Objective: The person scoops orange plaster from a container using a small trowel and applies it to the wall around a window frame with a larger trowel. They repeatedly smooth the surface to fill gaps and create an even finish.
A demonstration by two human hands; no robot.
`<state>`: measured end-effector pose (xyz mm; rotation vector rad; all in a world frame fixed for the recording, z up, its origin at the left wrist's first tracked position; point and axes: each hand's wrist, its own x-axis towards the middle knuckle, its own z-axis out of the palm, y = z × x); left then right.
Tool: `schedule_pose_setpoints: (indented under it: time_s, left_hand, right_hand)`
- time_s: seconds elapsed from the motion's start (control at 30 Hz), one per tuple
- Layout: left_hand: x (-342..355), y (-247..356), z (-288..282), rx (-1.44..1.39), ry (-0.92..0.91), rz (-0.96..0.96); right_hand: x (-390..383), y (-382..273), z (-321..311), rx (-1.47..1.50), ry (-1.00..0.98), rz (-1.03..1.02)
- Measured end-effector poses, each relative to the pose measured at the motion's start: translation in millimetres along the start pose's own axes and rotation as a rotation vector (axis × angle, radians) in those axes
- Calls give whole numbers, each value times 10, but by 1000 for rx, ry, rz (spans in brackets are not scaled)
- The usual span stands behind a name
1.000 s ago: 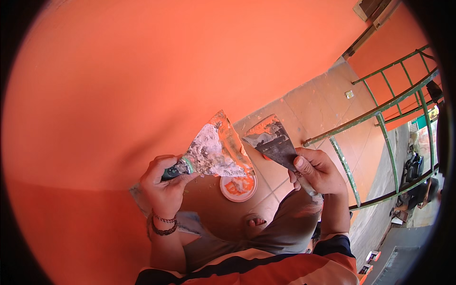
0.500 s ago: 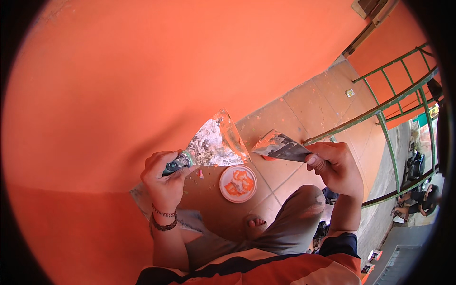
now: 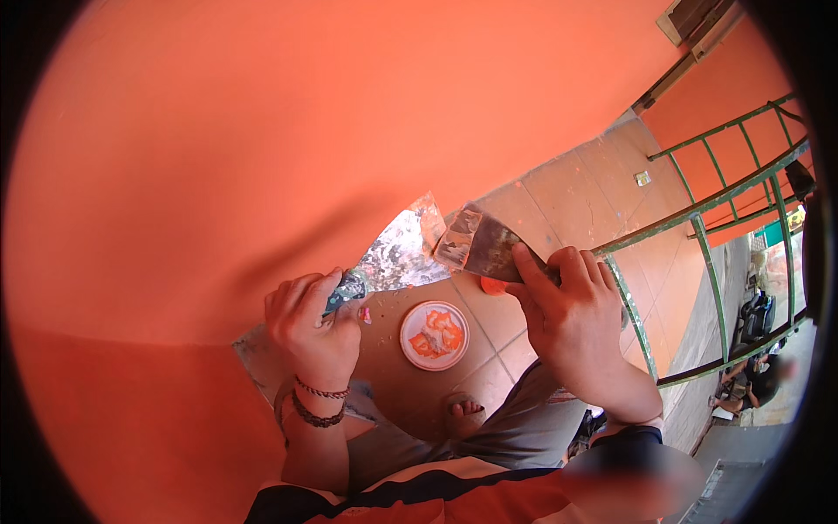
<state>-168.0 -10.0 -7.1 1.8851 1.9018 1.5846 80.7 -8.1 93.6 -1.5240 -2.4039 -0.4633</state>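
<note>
My left hand (image 3: 314, 323) is closed round the dark handle of a wide putty knife (image 3: 401, 249), its metal blade smeared with white and grey. In my right hand (image 3: 572, 319) is a smaller scraper blade (image 3: 489, 244), coated in orange paste along its front edge. Its front end meets or overlaps the wide blade's right edge; the exact contact is hard to make out. My right index finger lies along the scraper's flat face. Below the blades, a round white lid (image 3: 434, 360) with orange paste on it lies on the floor.
An orange wall (image 3: 218, 131) rises ahead and to the left. Brown floor tiles (image 3: 559, 196) run along its foot. A green metal frame (image 3: 663, 231) stands at the right. Farther right sits another person (image 3: 755, 389). My foot (image 3: 465, 415) is near the lid.
The scraper in my right hand has moved left and turned, its broad face now showing, and has reached the wide putty knife's edge. My left hand has shifted slightly.
</note>
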Motion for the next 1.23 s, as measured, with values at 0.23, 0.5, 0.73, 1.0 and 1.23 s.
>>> schedule_pose_setpoints:
  time_s: [0.23, 0.5, 0.73, 1.0, 1.23]
  left_hand:
    - [-37, -17, 35, 77, 36, -51]
    - [-61, -18, 69, 79, -17, -104]
    - [6, -221, 144, -29, -173, -245]
    - [0, -412, 333, 210, -443, -245]
    - [-129, -343, 374, -5, -360, -403]
  right_hand:
    - [-85, 82, 47, 32, -100, 30]
    - [-28, 362, -30, 1070, -434, 578]
    - [76, 256, 142, 1591, -520, 571]
    - [537, -267, 186, 1714, -330, 178]
    - [1053, -1383, -185, 2055, 73, 126]
